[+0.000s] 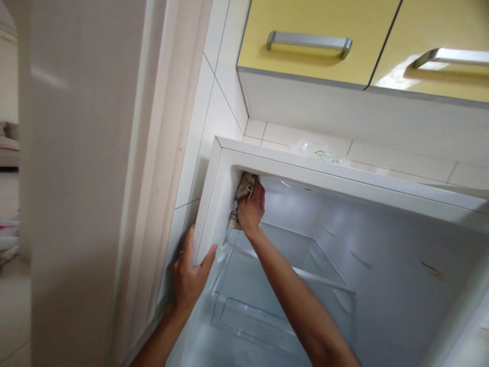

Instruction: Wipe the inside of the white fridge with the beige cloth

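Observation:
My right hand reaches into the upper left corner of an opened refrigerator. Its fingers are closed around a crumpled, patterned cloth, which presses against the inner side wall near the top; part of the cloth hangs below the hand. My left hand rests on the outer left edge of the refrigerator, thumb and fingers apart, with nothing held. Just below the right hand lies a clear glass shelf with a pale front strip.
Lower inside sits a clear plastic drawer. Yellow cabinets with metal handles hang above the refrigerator. A clear plastic bag lies on its top. A door frame stands close on the left, beside white wall tiles.

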{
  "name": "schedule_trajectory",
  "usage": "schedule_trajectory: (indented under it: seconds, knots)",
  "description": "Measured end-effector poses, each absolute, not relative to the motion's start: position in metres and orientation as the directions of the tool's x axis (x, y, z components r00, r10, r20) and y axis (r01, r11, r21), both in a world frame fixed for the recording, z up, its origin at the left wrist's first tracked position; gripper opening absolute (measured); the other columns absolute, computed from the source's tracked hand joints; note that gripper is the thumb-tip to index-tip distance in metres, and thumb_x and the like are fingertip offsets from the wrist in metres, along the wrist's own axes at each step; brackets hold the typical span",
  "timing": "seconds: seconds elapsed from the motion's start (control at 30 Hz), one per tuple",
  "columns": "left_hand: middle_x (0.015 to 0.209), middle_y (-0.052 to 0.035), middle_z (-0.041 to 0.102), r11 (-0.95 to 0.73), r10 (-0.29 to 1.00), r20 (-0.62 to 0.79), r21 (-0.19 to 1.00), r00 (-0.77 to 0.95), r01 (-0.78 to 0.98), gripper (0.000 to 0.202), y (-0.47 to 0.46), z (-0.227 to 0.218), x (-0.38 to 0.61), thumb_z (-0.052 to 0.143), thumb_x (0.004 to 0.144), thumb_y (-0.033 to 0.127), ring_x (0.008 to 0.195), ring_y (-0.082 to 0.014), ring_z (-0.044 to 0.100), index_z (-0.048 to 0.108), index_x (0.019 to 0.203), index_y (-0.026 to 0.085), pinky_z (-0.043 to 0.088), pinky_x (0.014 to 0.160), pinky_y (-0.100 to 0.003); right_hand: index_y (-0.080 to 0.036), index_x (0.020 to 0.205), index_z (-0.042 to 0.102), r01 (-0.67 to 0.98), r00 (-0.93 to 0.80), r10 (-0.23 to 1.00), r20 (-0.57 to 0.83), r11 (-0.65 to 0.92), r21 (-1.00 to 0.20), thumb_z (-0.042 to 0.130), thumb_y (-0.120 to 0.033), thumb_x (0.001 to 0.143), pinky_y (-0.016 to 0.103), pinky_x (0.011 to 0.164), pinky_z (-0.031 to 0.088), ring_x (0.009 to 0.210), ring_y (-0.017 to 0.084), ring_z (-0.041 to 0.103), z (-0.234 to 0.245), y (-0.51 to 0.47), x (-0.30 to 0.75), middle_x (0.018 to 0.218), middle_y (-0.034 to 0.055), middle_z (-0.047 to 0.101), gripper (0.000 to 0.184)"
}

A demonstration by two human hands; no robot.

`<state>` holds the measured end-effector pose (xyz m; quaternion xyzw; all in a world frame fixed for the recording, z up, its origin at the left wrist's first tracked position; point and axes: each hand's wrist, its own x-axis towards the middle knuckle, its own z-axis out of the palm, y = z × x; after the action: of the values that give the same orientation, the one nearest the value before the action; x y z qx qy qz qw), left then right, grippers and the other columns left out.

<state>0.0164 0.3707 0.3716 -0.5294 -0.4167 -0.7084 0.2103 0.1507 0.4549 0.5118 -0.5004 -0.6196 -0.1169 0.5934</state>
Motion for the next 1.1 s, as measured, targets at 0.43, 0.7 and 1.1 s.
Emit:
schedule_trajectory:
  seconds: [0.43, 0.7, 1.1]
  knots:
    - [0.131, -0.0164, 0.071, -0.563, 0.052, 0.951, 0.281, -0.306, 0.777, 0.078, 0.375, 0.367, 0.013, 0.076, 0.089, 0.035, 0.108, -0.0288, 0.075, 0.041, 0.158, 0.02, 0.063, 0.087, -0.036, -0.016, 0.162, 0.028, 0.999, -0.038, 0.586, 0.81, 0.019, 0.033, 0.025, -0.014, 0.101, 0.048, 0.104, 0.044, 0.133, 0.036, 0.046, 0.506, 0.59, 0.207, 0.157, 0.0257, 0.039, 0.061]
    - [0.132, -0.015, 0.071, -0.567, 0.039, 0.959, 0.252, -0.28, 0.784, 0.082, 0.376, 0.366, 0.011, 0.076, 0.089, 0.033, 0.106, -0.0284, 0.075, 0.037, 0.16, 0.022, 0.064, 0.085, -0.036, -0.02, 0.161, 0.03, 0.949, -0.261, 0.608, 0.75, 0.018, 0.316, 0.021, -0.016, 0.101, 0.054, 0.096, 0.044, 0.129, 0.038, 0.044, 0.511, 0.612, 0.245, 0.157, 0.0259, 0.039, 0.061]
    - [0.129, -0.0159, 0.071, -0.529, 0.131, 0.931, 0.355, -0.34, 0.77, 0.077, 0.374, 0.364, 0.013, 0.075, 0.089, 0.042, 0.104, -0.0322, 0.075, 0.044, 0.157, 0.022, 0.063, 0.084, -0.043, -0.027, 0.158, 0.036, 0.914, 0.059, 0.629, 0.775, -0.346, 0.211, 0.016, -0.02, 0.103, 0.048, 0.097, 0.041, 0.124, 0.034, 0.043, 0.516, 0.539, 0.402, 0.146, 0.023, 0.044, 0.059]
